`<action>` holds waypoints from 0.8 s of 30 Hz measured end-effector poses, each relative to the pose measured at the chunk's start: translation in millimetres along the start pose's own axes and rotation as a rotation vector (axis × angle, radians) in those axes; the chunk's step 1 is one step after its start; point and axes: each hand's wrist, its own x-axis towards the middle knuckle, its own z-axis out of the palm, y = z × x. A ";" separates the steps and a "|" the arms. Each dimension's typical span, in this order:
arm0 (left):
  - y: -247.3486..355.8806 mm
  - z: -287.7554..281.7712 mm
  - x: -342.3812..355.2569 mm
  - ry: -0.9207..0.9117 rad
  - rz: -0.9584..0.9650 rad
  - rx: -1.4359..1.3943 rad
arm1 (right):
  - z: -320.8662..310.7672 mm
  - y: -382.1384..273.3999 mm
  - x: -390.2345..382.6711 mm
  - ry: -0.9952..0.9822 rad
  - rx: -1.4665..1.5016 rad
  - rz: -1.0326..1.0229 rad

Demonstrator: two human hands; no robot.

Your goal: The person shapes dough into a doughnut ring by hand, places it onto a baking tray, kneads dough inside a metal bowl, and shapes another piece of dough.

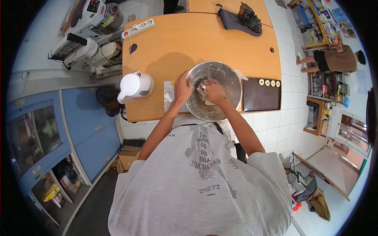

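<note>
A large metal mixing bowl stands at the table's near edge, its inner wall smeared with pale residue. My left hand grips its left rim, fingers closed over the edge. Down inside the bowl, my right hand has its fingers curled in; they look coated with something pale and sticky. What they close on is mostly hidden. A small pale lump of dough shows below that hand. To the bowl's right lies a dark baking tray with several small pale dough rings along its far edge.
Left of the bowl are a yellow-and-white packet and a white pitcher. Farther back on the table lie a power strip and a dark cloth with a black plastic bag. Another person stands by shelves at right.
</note>
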 end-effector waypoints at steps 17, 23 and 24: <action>0.1 -0.4 0.7 -0.005 0.043 -0.016 | 8.7 -9.1 18.4 0.368 0.014 0.334; 0.9 -2.7 -1.9 -0.012 0.030 -0.024 | -17.2 18.3 -2.1 0.152 0.307 0.142; 1.5 -1.8 -1.5 -0.013 0.031 -0.029 | -19.6 20.6 -4.8 0.153 0.302 0.144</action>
